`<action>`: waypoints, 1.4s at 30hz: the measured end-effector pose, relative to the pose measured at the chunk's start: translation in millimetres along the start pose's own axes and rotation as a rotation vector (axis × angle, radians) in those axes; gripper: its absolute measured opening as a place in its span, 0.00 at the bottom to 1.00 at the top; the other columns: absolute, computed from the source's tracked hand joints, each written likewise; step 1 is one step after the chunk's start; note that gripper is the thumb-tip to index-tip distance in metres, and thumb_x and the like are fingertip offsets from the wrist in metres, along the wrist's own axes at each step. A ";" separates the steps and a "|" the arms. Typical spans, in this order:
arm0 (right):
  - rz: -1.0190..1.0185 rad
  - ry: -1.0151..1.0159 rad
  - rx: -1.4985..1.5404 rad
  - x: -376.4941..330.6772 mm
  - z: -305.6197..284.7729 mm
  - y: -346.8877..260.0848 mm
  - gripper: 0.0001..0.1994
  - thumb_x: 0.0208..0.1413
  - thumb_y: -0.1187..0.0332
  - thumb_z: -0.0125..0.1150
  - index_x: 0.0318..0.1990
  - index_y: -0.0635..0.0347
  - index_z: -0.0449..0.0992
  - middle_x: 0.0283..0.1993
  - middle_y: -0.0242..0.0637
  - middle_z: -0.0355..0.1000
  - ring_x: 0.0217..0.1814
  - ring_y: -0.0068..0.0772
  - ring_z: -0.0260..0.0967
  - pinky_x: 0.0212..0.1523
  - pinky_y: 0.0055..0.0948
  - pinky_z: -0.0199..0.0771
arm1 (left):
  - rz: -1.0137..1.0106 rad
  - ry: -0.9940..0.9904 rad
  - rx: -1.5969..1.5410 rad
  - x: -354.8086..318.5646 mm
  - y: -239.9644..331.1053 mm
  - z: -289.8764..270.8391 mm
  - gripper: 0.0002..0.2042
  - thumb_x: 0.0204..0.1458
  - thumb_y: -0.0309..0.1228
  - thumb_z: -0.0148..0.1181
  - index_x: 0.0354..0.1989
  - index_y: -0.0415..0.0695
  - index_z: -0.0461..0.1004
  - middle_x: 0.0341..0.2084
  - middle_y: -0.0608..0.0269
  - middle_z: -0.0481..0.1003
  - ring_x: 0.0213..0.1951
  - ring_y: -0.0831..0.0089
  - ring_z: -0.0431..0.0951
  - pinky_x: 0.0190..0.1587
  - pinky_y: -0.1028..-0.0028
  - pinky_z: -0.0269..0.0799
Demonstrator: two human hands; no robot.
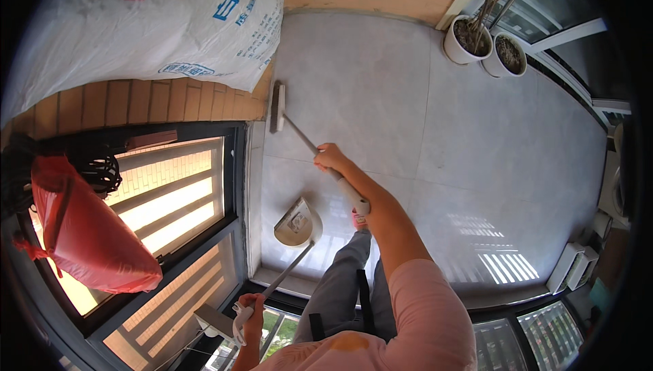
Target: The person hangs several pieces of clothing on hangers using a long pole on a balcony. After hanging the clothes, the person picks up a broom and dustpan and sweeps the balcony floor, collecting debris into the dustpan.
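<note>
My right hand [330,157] is closed round the grey handle of a broom [279,107]. The broom's head rests on the grey tiled floor by the brick wall at the left, its dark bristles toward the wall. My left hand [252,311], low in the view, grips the upper part of a long-handled dustpan [299,225]. The beige pan lies on the floor between my feet and the window frame, with some small pale bits inside that I cannot make out. Something white hangs at my left hand.
A big white woven sack [156,27] fills the upper left. A red plastic bag [92,228] hangs in front of the left window. Two white plant pots [468,43] stand at the far right corner by the glass door. A white slatted object [573,267] sits at the right edge.
</note>
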State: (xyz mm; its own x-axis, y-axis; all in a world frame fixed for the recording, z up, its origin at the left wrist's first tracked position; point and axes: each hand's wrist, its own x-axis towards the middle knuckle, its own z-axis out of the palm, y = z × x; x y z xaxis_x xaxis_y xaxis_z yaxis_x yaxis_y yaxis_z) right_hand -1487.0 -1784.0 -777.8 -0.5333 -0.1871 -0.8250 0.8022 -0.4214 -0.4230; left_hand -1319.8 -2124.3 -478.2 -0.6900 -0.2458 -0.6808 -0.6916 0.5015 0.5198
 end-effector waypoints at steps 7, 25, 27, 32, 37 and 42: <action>-0.123 0.202 0.073 -70.3 -47.1 -12.9 0.20 0.41 0.79 0.51 0.46 0.72 0.63 0.18 0.43 0.66 0.11 0.24 0.59 0.09 0.23 0.56 | -0.108 0.024 0.034 -7.9 13.7 9.9 0.09 0.47 0.26 0.56 0.31 0.45 0.61 0.26 0.66 0.68 0.24 0.82 0.65 0.26 0.83 0.61; -0.126 0.127 -0.116 47.4 -88.3 -124.2 0.25 0.38 0.78 0.52 0.50 0.72 0.61 0.15 0.40 0.67 0.12 0.28 0.64 0.14 0.26 0.64 | -0.054 0.091 -0.056 5.6 87.9 100.2 0.09 0.46 0.24 0.56 0.33 0.46 0.61 0.26 0.66 0.69 0.24 0.82 0.67 0.24 0.84 0.64; -0.187 0.152 -0.103 44.5 -87.7 -141.1 0.26 0.38 0.78 0.51 0.51 0.72 0.60 0.15 0.41 0.66 0.11 0.28 0.63 0.13 0.26 0.63 | -0.079 0.097 -0.076 4.4 100.6 111.4 0.09 0.46 0.24 0.56 0.32 0.47 0.62 0.26 0.66 0.70 0.23 0.83 0.66 0.23 0.84 0.63; -0.294 0.114 -0.039 116.5 -124.7 -215.3 0.20 0.41 0.80 0.52 0.46 0.73 0.64 0.19 0.43 0.67 0.13 0.25 0.61 0.12 0.25 0.60 | -0.047 0.069 -0.103 20.8 117.7 136.3 0.09 0.45 0.24 0.57 0.31 0.46 0.62 0.25 0.65 0.71 0.19 0.83 0.65 0.20 0.84 0.62; -0.083 0.072 0.199 130.4 -158.3 -268.8 0.03 0.41 0.78 0.51 0.21 0.68 0.68 0.15 0.38 0.64 0.12 0.20 0.59 0.10 0.19 0.57 | -0.098 0.070 -0.143 30.0 131.8 151.2 0.10 0.45 0.23 0.57 0.32 0.46 0.61 0.26 0.66 0.70 0.21 0.83 0.65 0.22 0.84 0.62; -0.166 0.107 0.217 65.0 -211.1 -220.2 0.15 0.45 0.77 0.52 0.43 0.70 0.66 0.23 0.42 0.66 0.13 0.17 0.56 0.12 0.18 0.55 | -0.065 0.043 -0.074 38.0 139.0 145.1 0.10 0.45 0.23 0.57 0.33 0.45 0.61 0.26 0.66 0.70 0.23 0.83 0.67 0.24 0.83 0.65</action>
State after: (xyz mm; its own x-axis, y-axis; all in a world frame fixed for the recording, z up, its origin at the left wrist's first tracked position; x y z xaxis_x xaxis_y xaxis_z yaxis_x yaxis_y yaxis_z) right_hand -1641.7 -1516.0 -817.5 -0.6118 -0.0096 -0.7910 0.6238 -0.6207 -0.4750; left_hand -1411.2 -1943.6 -506.7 -0.6506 -0.3116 -0.6926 -0.7479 0.4213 0.5130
